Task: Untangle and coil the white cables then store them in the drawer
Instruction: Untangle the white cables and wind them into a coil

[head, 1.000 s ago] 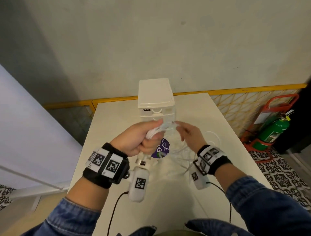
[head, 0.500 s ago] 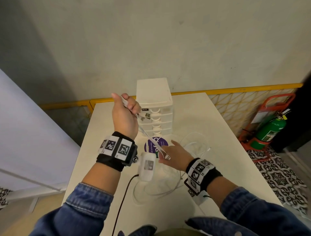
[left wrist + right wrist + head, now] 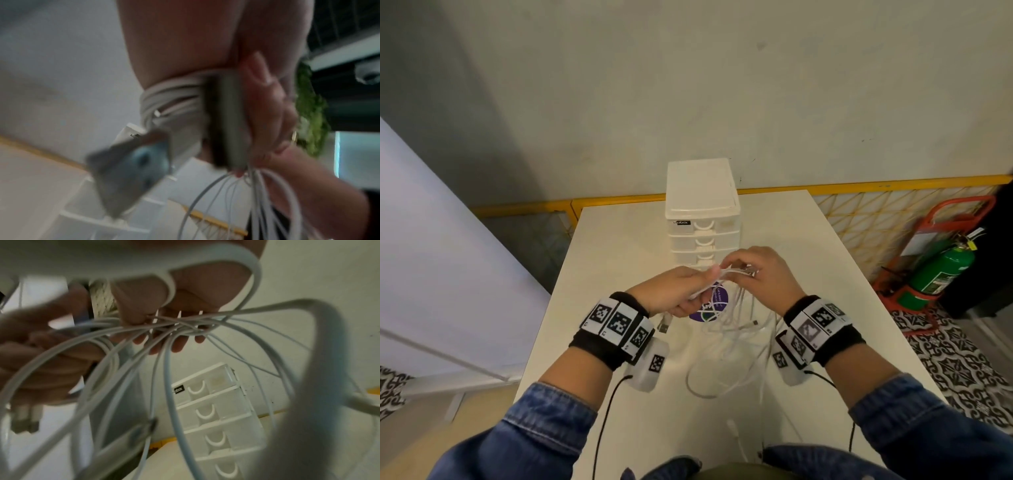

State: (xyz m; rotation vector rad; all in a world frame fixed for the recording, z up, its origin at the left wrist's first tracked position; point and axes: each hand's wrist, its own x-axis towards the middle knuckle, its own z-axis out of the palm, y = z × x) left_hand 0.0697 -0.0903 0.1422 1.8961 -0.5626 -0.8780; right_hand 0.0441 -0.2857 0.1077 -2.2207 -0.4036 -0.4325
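- white cables (image 3: 726, 274) stretch between both hands, raised above the bench (image 3: 619, 246).
- left hand (image 3: 674, 291) fists a coiled bundle.
- right hand (image 3: 763, 274) pinches the strands; loose loops dangle beneath.
- drawer unit (image 3: 702, 219) stands just beyond the hands, all drawers shut.

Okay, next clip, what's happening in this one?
A person is sorting out white cables over a table. The left hand grips a wound bundle of cable, and the right hand holds strands close beside it. Loose loops hang from the hands and lie on the table over a purple sticker. The small drawer unit stands behind with every drawer shut, so nothing is stored yet.
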